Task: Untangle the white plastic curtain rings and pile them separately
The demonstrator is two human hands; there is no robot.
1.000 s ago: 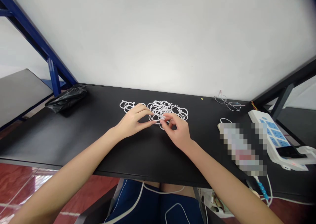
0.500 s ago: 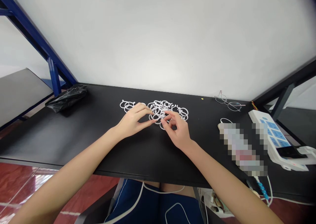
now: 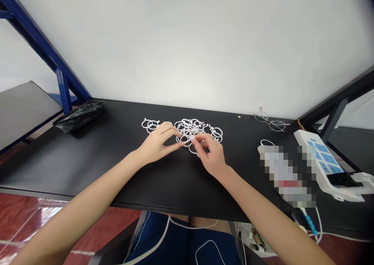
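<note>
A heap of several white plastic rings [image 3: 201, 128] lies on the black table [image 3: 122, 159], near its far middle. My left hand [image 3: 157, 142] rests at the heap's left side, with its fingers curled and pinching a ring at the heap's near edge. My right hand [image 3: 212, 154] is just right of it, thumb and forefinger pinched on the same white ring [image 3: 191, 144]. The fingertips of both hands nearly meet. Two more rings [image 3: 149, 124] lie apart at the left of the heap.
A crumpled black bag [image 3: 78, 116] lies at the table's far left. A pair of glasses [image 3: 270, 121] sits by the wall at the right. A white power strip [image 3: 327, 163] and a cable lie at the right edge. A blue metal frame [image 3: 62, 87] stands left.
My right hand's fingers have closed a little and shifted slightly toward the left hand. The left hand has barely moved.
</note>
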